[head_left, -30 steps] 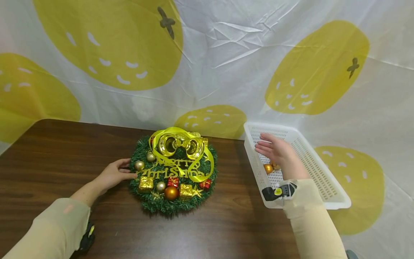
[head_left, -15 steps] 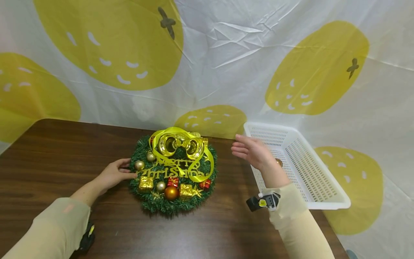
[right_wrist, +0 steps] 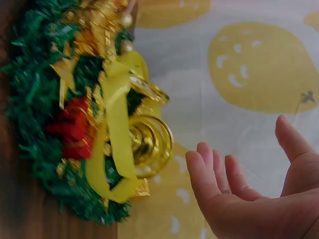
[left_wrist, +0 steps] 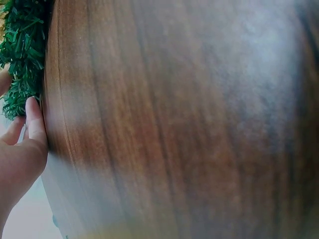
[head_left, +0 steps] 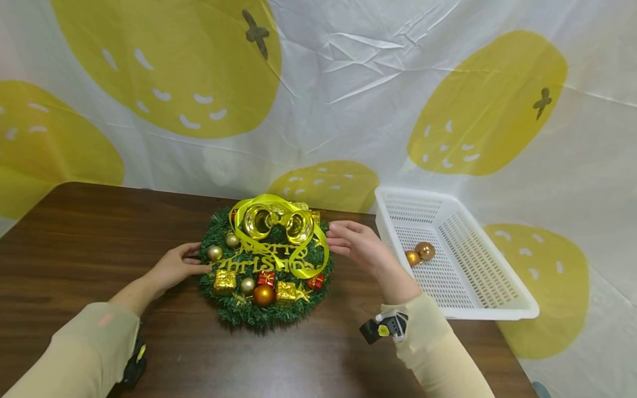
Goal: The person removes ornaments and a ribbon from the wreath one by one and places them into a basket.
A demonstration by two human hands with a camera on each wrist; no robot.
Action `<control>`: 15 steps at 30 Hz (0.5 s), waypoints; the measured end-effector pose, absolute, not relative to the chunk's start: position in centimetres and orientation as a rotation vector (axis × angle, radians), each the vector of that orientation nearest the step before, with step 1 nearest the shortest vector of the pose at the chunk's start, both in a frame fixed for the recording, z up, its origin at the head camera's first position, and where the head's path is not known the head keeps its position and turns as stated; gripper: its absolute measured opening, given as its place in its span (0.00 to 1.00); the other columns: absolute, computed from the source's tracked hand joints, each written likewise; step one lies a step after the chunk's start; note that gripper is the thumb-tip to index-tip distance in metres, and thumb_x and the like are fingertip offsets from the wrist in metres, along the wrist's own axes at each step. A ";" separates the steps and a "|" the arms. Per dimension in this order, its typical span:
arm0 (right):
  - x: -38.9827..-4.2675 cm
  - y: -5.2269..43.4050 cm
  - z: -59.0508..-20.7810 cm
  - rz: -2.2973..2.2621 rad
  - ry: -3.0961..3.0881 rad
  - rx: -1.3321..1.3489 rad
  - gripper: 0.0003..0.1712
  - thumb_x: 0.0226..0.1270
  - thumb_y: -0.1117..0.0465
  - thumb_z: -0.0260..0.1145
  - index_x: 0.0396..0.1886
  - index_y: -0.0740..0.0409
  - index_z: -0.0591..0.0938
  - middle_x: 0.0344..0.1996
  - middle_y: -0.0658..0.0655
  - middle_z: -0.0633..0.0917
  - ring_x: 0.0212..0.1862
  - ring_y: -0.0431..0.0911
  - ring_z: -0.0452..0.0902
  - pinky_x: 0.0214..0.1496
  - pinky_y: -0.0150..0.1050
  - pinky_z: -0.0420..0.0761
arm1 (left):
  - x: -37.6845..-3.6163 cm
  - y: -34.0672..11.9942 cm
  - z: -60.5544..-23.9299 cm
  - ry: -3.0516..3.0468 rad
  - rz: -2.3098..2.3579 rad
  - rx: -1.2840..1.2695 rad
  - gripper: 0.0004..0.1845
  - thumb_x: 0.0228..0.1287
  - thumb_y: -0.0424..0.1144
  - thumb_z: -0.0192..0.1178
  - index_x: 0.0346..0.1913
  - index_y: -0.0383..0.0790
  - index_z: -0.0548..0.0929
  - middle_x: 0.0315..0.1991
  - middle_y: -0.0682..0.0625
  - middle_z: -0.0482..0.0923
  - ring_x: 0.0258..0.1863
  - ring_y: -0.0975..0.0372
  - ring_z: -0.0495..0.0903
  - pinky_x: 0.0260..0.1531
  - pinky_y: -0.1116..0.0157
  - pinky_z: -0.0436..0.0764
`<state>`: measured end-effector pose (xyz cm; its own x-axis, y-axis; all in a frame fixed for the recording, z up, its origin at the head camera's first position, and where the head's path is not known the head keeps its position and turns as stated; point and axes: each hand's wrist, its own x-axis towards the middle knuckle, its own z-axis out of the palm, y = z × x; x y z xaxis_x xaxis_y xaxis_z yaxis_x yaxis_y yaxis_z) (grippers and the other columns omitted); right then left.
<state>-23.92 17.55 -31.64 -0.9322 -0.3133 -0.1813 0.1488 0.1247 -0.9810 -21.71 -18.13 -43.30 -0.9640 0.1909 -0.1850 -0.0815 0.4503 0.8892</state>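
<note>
Resting left hand (head_left: 175,267) on bristly round wreath (head_left: 266,265), grip relaxed, right hand (head_left: 359,244) open, empty beside it.

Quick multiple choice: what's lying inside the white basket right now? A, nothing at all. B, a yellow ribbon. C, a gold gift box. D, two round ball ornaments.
D: in the head view two round ball ornaments, orange-gold and bronze, lie side by side on the floor of the white basket, while the ribbon and gift boxes sit on the wreath.
</note>
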 end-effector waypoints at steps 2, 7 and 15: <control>-23.7 17.1 -32.1 -1.834 2.083 -0.181 0.27 0.71 0.62 0.51 0.64 0.75 0.62 0.45 0.56 0.78 0.43 0.39 0.79 0.53 0.34 0.79 | -21.7 -18.1 -43.3 2.449 1.517 0.096 0.45 0.62 0.43 0.61 0.71 0.24 0.47 0.66 0.24 0.52 0.63 0.37 0.63 0.57 0.46 0.72; -22.9 15.7 -33.3 -1.807 2.117 -0.242 0.27 0.70 0.64 0.53 0.64 0.73 0.63 0.58 0.69 0.71 0.47 0.42 0.78 0.61 0.42 0.75 | -21.7 -18.1 -43.3 2.447 1.511 0.094 0.45 0.62 0.44 0.61 0.71 0.24 0.47 0.67 0.24 0.51 0.63 0.37 0.63 0.57 0.46 0.71; -22.0 14.0 -35.0 -1.785 2.234 -0.350 0.25 0.66 0.64 0.59 0.61 0.69 0.70 0.51 0.68 0.78 0.47 0.41 0.78 0.61 0.48 0.74 | -21.7 -18.1 -43.3 2.444 1.502 0.084 0.46 0.62 0.44 0.61 0.71 0.25 0.46 0.67 0.24 0.51 0.63 0.37 0.63 0.57 0.46 0.72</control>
<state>-21.98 13.97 -34.97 -0.9371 -0.3452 -0.0516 -0.0258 0.2158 -0.9761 -21.75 -18.13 -43.32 -0.9617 0.1891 -0.1983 -0.0915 0.4605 0.8829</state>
